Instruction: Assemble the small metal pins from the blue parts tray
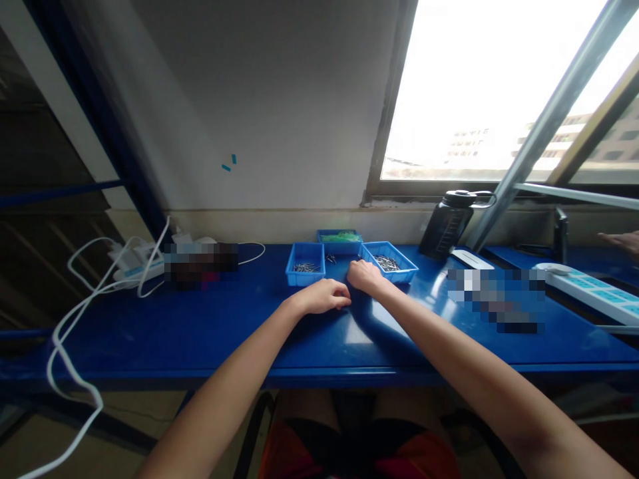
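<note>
My left hand (325, 297) is just above the blue table in front of the left blue tray (290, 274), its fingers curled together; anything in them is too small to make out. Beside it, my right hand (367, 275) is closed, with its fingertips turned down and partly hidden, close to the left side of the right blue tray (407, 271). Small slender metal pieces (305, 267) lie in the left tray. Similar metal pieces (387, 263) fill much of the right one. Between the trays sits a small cluster of metal pieces (331, 258).
Behind, a blue tray holds green items (340, 236). A black bottle (446, 225) stands at the right, with a white power strip (594, 293) farther over. White cables (74, 372) hang over the table's left side. Another person's hand (622, 243) shows at the right edge.
</note>
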`<move>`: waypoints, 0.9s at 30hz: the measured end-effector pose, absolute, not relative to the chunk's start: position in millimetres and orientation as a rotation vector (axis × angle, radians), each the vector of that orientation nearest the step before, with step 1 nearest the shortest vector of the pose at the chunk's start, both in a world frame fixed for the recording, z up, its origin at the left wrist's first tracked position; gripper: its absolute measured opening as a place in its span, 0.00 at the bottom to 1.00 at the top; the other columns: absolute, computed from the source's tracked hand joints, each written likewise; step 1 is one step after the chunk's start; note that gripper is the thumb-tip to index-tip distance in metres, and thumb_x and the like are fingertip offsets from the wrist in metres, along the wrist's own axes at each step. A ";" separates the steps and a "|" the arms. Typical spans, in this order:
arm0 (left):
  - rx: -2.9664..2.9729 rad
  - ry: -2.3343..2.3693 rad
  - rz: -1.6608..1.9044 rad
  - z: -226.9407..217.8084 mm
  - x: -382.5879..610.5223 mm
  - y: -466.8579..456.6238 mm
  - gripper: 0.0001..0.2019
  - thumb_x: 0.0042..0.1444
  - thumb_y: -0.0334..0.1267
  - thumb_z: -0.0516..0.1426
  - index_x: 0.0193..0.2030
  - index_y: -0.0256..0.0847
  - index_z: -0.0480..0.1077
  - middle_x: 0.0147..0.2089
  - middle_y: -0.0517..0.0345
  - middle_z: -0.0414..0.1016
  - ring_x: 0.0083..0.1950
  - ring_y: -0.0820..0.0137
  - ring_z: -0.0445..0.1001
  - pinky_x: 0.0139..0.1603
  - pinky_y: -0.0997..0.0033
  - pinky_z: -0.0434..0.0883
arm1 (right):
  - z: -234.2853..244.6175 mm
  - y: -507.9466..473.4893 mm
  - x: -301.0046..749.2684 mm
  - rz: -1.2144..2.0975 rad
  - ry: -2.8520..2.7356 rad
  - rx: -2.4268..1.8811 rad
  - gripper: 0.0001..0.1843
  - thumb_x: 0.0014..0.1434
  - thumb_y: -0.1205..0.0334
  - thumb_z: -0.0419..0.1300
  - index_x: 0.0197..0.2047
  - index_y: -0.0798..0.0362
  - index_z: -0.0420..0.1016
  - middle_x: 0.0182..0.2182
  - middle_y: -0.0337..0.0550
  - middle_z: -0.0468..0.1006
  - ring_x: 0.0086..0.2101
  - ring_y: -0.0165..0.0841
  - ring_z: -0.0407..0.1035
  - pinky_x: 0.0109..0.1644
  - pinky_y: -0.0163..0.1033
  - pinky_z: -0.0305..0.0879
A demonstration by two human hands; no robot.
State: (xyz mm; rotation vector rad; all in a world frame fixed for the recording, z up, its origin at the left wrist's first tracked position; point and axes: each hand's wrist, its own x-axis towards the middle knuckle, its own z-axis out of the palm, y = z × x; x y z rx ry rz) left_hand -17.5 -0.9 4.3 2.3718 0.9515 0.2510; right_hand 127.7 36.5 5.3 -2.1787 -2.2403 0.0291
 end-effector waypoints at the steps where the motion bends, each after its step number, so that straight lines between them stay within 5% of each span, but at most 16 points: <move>1: 2.330 0.890 0.213 5.1 -18.6 0.2 0.14 0.51 0.44 0.52 0.38 0.37 0.71 0.32 0.58 0.73 0.31 0.73 0.69 0.31 0.77 0.63 | 4.7 39.4 128.1 0.039 -2.251 -2.177 0.16 0.54 0.68 0.48 0.41 0.62 0.73 0.38 0.61 0.74 0.40 0.45 0.70 0.38 0.41 0.65; 5: 2.233 0.778 0.075 7.5 -24.0 3.6 0.20 0.42 0.46 0.59 0.41 0.37 0.70 0.33 0.58 0.72 0.31 0.74 0.68 0.28 0.78 0.62 | 0.5 46.1 130.8 0.028 -2.257 -2.170 0.17 0.54 0.67 0.48 0.41 0.59 0.74 0.38 0.60 0.74 0.40 0.44 0.70 0.37 0.41 0.65; 10: 2.235 0.732 0.057 7.6 -28.8 4.4 0.24 0.36 0.48 0.62 0.41 0.39 0.71 0.35 0.59 0.71 0.31 0.74 0.67 0.29 0.77 0.62 | -3.7 52.4 129.7 -0.106 -2.350 -1.893 0.20 0.58 0.62 0.44 0.52 0.54 0.66 0.50 0.56 0.66 0.42 0.42 0.68 0.41 0.42 0.64; 14: 2.238 0.754 0.066 6.8 -28.2 3.4 0.22 0.38 0.47 0.61 0.40 0.38 0.71 0.33 0.59 0.71 0.31 0.74 0.67 0.27 0.78 0.62 | -7.3 60.4 125.2 -0.115 -2.518 -1.672 0.22 0.60 0.57 0.44 0.56 0.48 0.60 0.56 0.49 0.60 0.46 0.40 0.65 0.47 0.42 0.61; 27: 2.425 1.026 0.300 8.0 -21.5 -3.1 0.15 0.50 0.46 0.52 0.37 0.39 0.72 0.30 0.59 0.72 0.28 0.73 0.68 0.26 0.76 0.60 | -3.1 56.9 131.6 -0.148 -2.422 -1.874 0.18 0.60 0.62 0.43 0.45 0.55 0.70 0.45 0.52 0.71 0.41 0.38 0.68 0.42 0.37 0.62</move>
